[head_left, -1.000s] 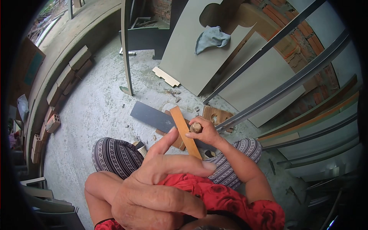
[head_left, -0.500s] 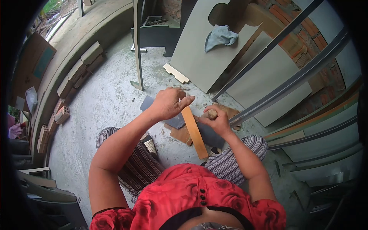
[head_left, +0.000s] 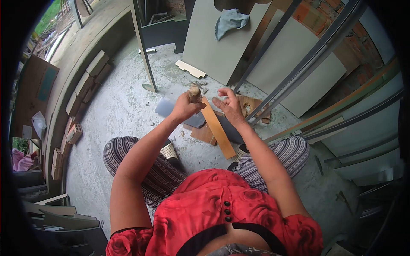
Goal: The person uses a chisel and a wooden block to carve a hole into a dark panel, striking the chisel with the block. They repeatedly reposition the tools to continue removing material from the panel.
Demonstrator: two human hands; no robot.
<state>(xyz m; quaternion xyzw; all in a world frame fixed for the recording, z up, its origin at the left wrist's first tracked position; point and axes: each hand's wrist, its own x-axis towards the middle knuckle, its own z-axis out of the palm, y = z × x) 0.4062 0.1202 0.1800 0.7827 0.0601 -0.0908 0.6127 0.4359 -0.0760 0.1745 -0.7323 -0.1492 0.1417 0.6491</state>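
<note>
My left hand (head_left: 186, 106) is closed around a wooden-handled tool (head_left: 194, 92). The rounded butt of the handle points up towards me, and the tool's lower part is hidden by the hand. My right hand (head_left: 231, 107) is held just to the right of it, fingers apart and nothing in them. Below both hands slants an orange-brown wooden strip (head_left: 218, 132), its far end close to my left hand. The strip lies across dark grey boards (head_left: 232, 129) and a brown wood piece (head_left: 202, 134) on the floor.
Between my feet and the leaning pale panels (head_left: 222, 47) is grey concrete floor (head_left: 98, 141). A chipped brown board (head_left: 255, 106) lies right of my hands. Long metal bars (head_left: 299, 64) slope down close by. A blue cloth (head_left: 230, 22) hangs on one panel; bricks (head_left: 74, 134) stand left.
The wooden-handled tool has passed from my right hand to my left. My right hand has opened and moved up. The whole view has shifted slightly.
</note>
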